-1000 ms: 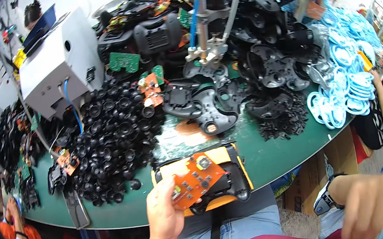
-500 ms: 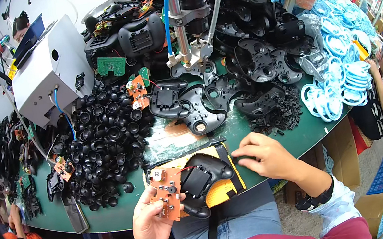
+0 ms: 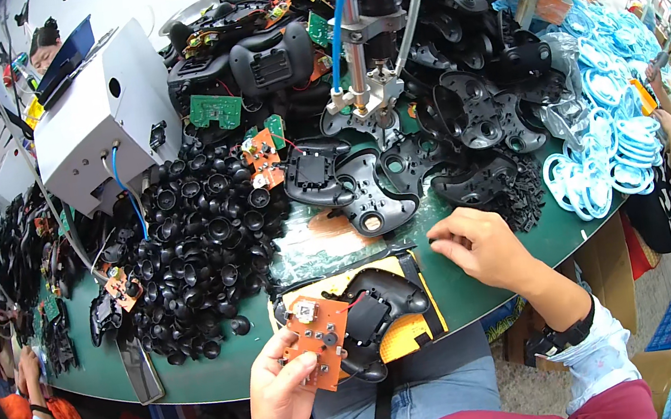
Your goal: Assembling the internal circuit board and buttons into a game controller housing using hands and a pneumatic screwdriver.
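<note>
Shows as a flat, bright orange circuit board [image 3: 327,354], roughly rectangular, tilted, with its component side toward the camera. Carries a squarish silvery-white part [image 3: 305,310] near the upper edge, a round black part [image 3: 330,339] toward the middle and several small dark parts around it. Sits between six and seven o'clock from the view's centre, above the left portion of a yellow pad [image 3: 402,336]. Overlaps, as seen from above, the left side of a black controller shell [image 3: 395,291] resting on that pad, with a red wire [image 3: 356,300] visible between board and shell.

Grasps the board at its left edge with the left hand [image 3: 281,380], from eight o'clock: lays the thumb across the face and tucks the other fingers behind, partly hidden. Leaves the upper and right areas uncovered.

Holds the right hand [image 3: 484,248] near four o'clock from centre, over the green table [image 3: 472,297], well apart from the board. Curls the fingers, bringing thumb and forefinger tips close together, toward nine o'clock. Shows a tiny dark spot at those tips, too small to tell as a pinched piece or not. Has a heap of small black pieces [image 3: 520,199] nearby, between one and two o'clock.
</note>
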A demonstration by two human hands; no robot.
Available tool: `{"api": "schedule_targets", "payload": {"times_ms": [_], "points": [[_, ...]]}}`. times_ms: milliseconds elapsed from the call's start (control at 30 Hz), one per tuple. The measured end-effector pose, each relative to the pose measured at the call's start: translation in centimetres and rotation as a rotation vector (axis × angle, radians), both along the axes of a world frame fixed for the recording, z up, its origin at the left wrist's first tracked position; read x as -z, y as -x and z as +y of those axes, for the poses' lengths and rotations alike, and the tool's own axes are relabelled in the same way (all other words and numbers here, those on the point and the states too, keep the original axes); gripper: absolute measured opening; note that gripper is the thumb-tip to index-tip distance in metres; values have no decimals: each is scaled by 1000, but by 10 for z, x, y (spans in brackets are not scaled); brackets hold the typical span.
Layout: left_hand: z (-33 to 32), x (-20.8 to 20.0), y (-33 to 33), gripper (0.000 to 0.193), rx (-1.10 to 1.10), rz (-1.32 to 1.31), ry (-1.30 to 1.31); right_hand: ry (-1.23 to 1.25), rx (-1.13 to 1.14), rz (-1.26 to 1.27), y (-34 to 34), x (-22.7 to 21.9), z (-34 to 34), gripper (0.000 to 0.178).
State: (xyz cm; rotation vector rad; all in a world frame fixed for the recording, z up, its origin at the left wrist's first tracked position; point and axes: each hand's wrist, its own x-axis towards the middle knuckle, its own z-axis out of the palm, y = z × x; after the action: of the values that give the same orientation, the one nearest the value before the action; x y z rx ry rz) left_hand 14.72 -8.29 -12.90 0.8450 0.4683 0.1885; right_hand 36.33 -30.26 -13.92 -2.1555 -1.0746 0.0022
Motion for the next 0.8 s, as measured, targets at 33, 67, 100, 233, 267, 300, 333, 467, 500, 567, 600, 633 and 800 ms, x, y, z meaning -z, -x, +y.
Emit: {"api": "schedule_targets", "payload": {"times_ms": [33,67,100,233,267,300,333,467,500,567,600,633,800], "points": [[0,1,1,53,1,3,-7,-15,-15,159,2,-3,3,12],[2,2,2,54,7,1,-17,-66,-48,184,6,-4,5,12],[3,3,3,54,2,1,-15,-74,-115,123,6,1,6,12],[6,7,5,53,0,12,-18,57,-88,24,-3,7,6,11],[7,8,5,53,-2,14,-10,99,-48,-44,-8,9,6,11],[6,8,5,53,-4,14,-8,101,-50,-44,-11,9,10,11],[6,7,4,52,-3,25,-4,83,-12,3,-12,8,15,11],[5,8,6,50,9,34,27,97,26,173,-14,20,36,13],[5,8,6,50,-3,34,24,131,24,203,-15,22,41,13],[3,8,4,44,63,46,56,197,36,119,-14,15,40,13],[0,10,5,43,76,28,8,188,16,76,-13,12,41,13],[1,14,9,42,94,53,-8,106,-14,109,-12,7,44,11],[0,14,8,31,191,105,-230,21,-382,41,-2,-33,104,9]]}}
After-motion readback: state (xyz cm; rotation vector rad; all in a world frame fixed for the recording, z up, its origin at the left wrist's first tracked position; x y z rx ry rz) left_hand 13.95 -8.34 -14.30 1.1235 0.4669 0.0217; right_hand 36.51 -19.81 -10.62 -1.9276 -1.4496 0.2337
